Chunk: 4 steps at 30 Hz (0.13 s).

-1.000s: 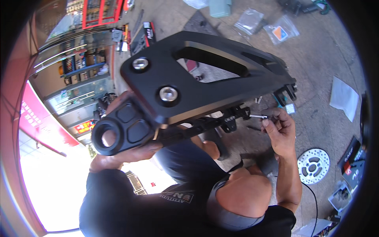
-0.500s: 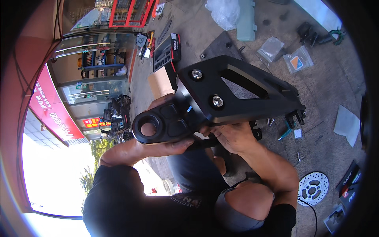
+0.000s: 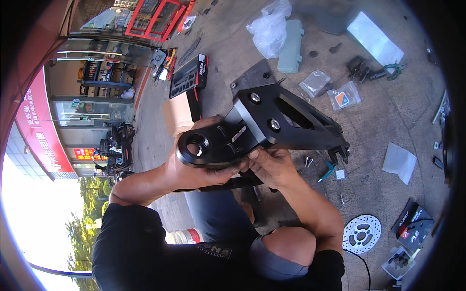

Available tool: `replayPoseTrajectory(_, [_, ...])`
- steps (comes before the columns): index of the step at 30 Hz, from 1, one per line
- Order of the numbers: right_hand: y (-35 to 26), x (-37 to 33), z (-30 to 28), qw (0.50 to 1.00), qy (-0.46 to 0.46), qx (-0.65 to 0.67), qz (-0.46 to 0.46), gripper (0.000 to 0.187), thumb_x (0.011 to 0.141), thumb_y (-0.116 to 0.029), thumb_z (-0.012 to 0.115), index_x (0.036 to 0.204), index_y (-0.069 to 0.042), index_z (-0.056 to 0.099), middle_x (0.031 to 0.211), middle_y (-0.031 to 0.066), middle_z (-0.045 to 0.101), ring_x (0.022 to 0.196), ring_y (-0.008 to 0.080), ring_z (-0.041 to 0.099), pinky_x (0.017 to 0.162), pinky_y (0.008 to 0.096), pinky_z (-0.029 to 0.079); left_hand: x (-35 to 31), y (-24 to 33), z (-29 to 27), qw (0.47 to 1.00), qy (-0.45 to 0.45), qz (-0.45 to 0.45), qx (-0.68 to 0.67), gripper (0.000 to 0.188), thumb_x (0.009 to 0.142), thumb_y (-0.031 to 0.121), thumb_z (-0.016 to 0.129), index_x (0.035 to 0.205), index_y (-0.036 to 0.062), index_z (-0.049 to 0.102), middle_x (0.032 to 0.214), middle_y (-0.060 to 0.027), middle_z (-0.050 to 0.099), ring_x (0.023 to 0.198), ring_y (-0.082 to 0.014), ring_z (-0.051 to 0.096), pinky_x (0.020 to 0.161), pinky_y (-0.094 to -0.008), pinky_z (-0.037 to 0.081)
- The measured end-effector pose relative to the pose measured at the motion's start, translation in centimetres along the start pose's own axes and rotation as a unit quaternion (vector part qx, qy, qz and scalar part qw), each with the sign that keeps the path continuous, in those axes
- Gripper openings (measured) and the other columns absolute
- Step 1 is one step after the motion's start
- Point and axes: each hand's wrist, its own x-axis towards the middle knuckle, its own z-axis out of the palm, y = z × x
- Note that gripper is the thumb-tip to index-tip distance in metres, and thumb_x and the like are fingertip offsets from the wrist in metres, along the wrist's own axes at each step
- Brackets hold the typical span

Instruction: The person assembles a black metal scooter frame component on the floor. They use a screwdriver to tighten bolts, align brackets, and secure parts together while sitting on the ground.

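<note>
Both my hands hold a large black metal swingarm (image 3: 284, 138) up in the middle of the head view. It has a round eye at its near-left end, two silver bolts on its face and a long cut-out in its side. My left hand (image 3: 180, 162) is closed around the eye end, its fingers partly hidden behind the metal. Closed on the underside near the middle is my right hand (image 3: 276, 170), its thumb against the lower edge. A second dark arm of the part shows below the hands.
On the paved ground lie a perforated brake disc (image 3: 350, 227), loose bolts (image 3: 307, 162), a teal-handled tool (image 3: 330, 170), small plastic bags (image 3: 314, 81), a pale green case (image 3: 290, 51) and a white sheet (image 3: 400, 162). An open black box (image 3: 203, 72) and cardboard (image 3: 178, 114) stand at left.
The swingarm appears smaller and turned slightly, with its eye end shifted right and up in the view. The surroundings have shifted left. Both hands keep their hold.
</note>
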Motion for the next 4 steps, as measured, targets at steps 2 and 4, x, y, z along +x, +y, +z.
replayPoseTrajectory(2, [0.25, 0.04, 0.09, 0.999, 0.009, -0.005, 0.044, 0.014, 0.089, -0.013, 0.065, 0.101, -0.006, 0.062, 0.086, 0.0098, 0.066, 0.081, 0.021, 0.066, 0.071, 0.0331, 0.055, -0.23, 0.51, 0.12, 0.999, 0.02, -0.024, -0.023, 0.067, 0.066, 0.01, 0.083, 0.122, -0.0038, 0.049, 0.103, -0.0098, 0.065, 0.094, -0.0139, 0.062, 0.086, -0.0304, 0.05])
replayPoseTrajectory(4, [0.55, 0.43, -0.04, 0.998, 0.027, 0.025, 0.049, 0.015, 0.089, -0.013, 0.066, 0.102, -0.007, 0.062, 0.088, 0.0059, 0.065, 0.081, 0.0177, 0.064, 0.07, 0.0303, 0.054, 0.42, 0.42, 0.07, 0.999, -0.02, -0.005, -0.026, 0.068, 0.068, 0.006, 0.08, 0.125, -0.0034, 0.044, 0.105, -0.0105, 0.062, 0.098, -0.0176, 0.063, 0.085, -0.0328, 0.052])
